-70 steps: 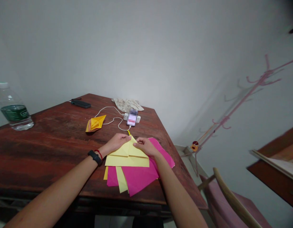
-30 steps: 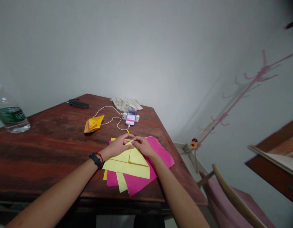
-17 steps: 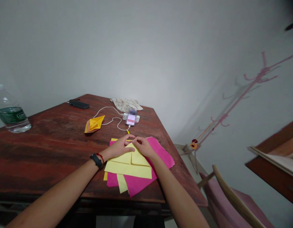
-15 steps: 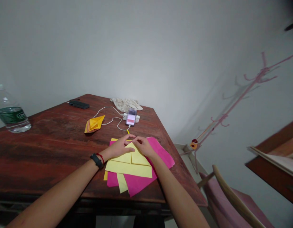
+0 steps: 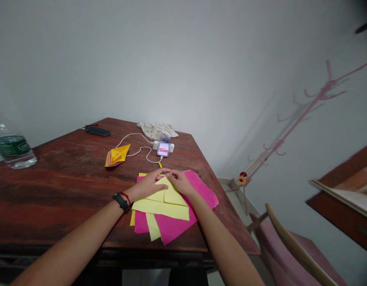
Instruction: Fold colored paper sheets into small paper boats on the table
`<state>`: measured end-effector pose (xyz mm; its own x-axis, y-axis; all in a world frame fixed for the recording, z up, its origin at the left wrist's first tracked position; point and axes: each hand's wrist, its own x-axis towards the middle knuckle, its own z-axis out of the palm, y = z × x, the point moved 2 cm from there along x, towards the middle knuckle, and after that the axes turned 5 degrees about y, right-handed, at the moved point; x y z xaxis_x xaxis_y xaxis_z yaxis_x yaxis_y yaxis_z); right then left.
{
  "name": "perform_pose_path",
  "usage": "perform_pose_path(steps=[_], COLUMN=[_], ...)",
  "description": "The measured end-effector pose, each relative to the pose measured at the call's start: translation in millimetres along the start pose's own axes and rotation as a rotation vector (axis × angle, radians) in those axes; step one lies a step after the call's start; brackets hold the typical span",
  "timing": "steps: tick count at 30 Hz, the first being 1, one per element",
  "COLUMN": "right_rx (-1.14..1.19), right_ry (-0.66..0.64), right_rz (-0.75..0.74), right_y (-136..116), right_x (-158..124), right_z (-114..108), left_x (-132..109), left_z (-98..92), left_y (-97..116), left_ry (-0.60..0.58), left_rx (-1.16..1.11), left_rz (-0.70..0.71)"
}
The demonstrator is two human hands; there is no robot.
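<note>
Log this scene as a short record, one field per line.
Left hand: thumb over folded pale-yellow paper
Right hand: fingers at that paper's peak
Left wrist: black wristband, red bracelet
Beneath the paper: magenta sheets, pale-yellow sheet
Surface: reddish-brown wooden table
Farther back: yellow origami piece, phone, crumpled cloth
Far left: green-labelled plastic bottle

A plain grey wall (image 5: 183,71) is standing behind the far edge of a reddish-brown wooden table (image 5: 52,190), soft light brightening its middle. Past the table's right edge, a pink coat rack (image 5: 299,114) is casting shadows on the wall. A pink chair with a wooden frame (image 5: 274,250) is sitting beside the near right corner; pale floor tiles (image 5: 132,278) are showing below the near edge.
</note>
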<state>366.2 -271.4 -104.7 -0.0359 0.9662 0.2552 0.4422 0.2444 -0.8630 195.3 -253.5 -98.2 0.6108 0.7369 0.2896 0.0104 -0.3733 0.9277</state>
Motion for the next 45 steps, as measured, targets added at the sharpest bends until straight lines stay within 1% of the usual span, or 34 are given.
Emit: perform_pose_path(steps=[4, 9, 12, 16, 19, 23, 28, 34, 38, 42, 45], right_rx=[-0.085, -0.124, -0.144, -0.242, -0.305, -0.368, -0.422, -0.507, -0.61, -0.617, -0.613], right_ry=[0.061, 0.106, 0.133, 0.171, 0.18, 0.168, 0.162, 0.212, 0.166, 0.097, 0.057], right_rz=[-0.023, -0.02, -0.014, -0.013, -0.028, -0.022, 0.0, 0.03, 0.025, 0.036, 0.027], right_y=[2, 2, 0, 0, 2, 5, 8, 7, 3, 0, -3], right_x=[3, 5, 6, 6, 6, 7, 6, 3, 2, 1, -1], right_z=[-5, -9, -14, -21, -23, -23, -22, -18, -15, -13, -13], left_x=[0, 1, 1, -2, -5, -7, -6, -6, -7, -8, -9], left_z=[0.0, -2.9, -6.0, -8.1, -8.0, -8.7, -9.1, -7.5, -6.3, -4.5, -3.4], left_y=[-2, -2, -1, 0, 1, 1, 1, -2, -2, 1, 5], left_ry=[-0.011, -0.001, -0.01, -0.11, -0.181, -0.217, -0.235, -0.271, -0.312, -0.361, -0.366], left_rx=[0.038, 0.183, 0.296, 0.454, 0.492, 0.523, 0.583, 0.655, 0.758, 0.837, 0.852], left_rz=[0.051, 0.133, 0.139, 0.161, 0.184, 0.166, 0.16, 0.169, 0.154, 0.151, 0.158])
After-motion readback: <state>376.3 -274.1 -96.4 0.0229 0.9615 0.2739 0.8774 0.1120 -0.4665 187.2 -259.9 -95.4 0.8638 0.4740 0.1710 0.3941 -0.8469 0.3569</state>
